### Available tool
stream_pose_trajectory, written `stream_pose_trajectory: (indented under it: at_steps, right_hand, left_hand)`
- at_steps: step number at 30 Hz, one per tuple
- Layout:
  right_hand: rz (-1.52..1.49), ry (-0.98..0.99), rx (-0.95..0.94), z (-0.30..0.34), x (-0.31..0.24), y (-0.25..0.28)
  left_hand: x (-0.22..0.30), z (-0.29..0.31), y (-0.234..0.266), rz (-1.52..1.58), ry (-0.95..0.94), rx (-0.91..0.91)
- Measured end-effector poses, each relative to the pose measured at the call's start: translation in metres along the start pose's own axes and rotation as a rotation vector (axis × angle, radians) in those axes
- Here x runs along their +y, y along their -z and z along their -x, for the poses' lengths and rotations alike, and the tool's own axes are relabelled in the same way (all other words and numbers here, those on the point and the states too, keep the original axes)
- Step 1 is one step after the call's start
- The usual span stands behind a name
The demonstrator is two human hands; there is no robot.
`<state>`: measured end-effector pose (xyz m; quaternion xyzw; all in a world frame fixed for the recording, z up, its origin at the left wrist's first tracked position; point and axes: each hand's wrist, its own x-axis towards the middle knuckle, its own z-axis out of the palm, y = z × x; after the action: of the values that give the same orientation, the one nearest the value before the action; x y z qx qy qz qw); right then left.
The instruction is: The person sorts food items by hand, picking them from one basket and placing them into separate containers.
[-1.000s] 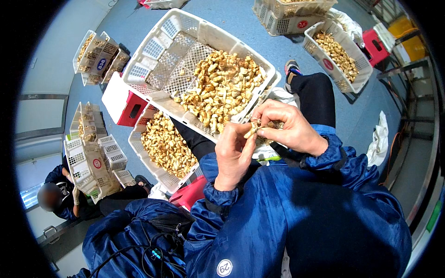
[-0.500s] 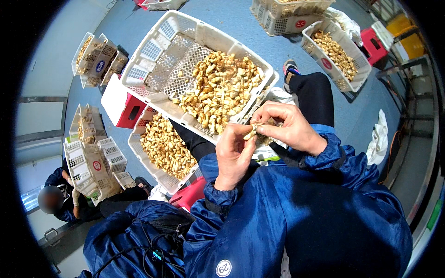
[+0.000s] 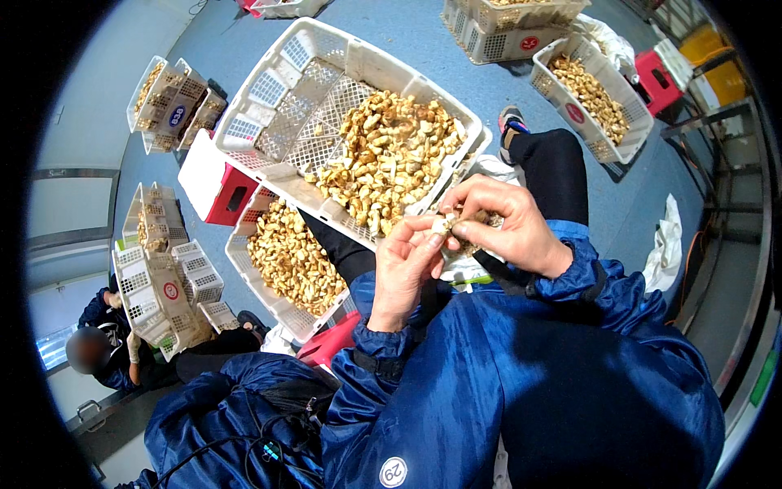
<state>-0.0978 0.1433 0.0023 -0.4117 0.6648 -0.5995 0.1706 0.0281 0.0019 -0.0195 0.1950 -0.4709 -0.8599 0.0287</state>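
Note:
In front of my lap, my left hand [image 3: 401,265] pinches a small pale mushroom [image 3: 441,225] between thumb and fingers. My right hand [image 3: 511,226] meets it from the other side, its thumb and fingertips closed at the mushroom's end; whether a tool is in them is hidden. Just beyond my hands stands a white plastic crate [image 3: 287,129], its near right part heaped with yellow-brown mushrooms [image 3: 389,155]. Below my fingers, dark trimmings [image 3: 491,218] lie by a white bag [image 3: 468,267].
A lower crate of mushrooms [image 3: 295,259] sits left of my leg, next to a red and white stool [image 3: 226,196]. More filled crates [image 3: 588,102] stand far right and along the left. At lower left a co-worker [image 3: 110,354] sits beside stacked crates [image 3: 155,285].
My left fingers have rolled the mushroom so its pale end shows, and the left hand has shifted slightly. The right hand stays close by. The co-worker's hand has moved up.

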Motion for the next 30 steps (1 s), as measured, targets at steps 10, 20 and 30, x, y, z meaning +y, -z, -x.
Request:
stream_pose_trajectory:
  at_steps: [10, 20, 30]
  right_hand:
    - [-0.140, -0.198, -0.049, 0.000, 0.001, 0.001]
    - [-0.144, -0.329, 0.025, -0.002, 0.007, 0.012]
    - [0.282, -0.154, -0.037, 0.009, 0.018, 0.027]
  left_hand:
    - [0.001, 0.000, -0.003, -0.073, -0.044, 0.002]
    - [0.016, 0.011, 0.017, -0.043, -0.062, 0.110]
    - [0.003, 0.046, 0.176, 0.320, -0.299, 0.815]
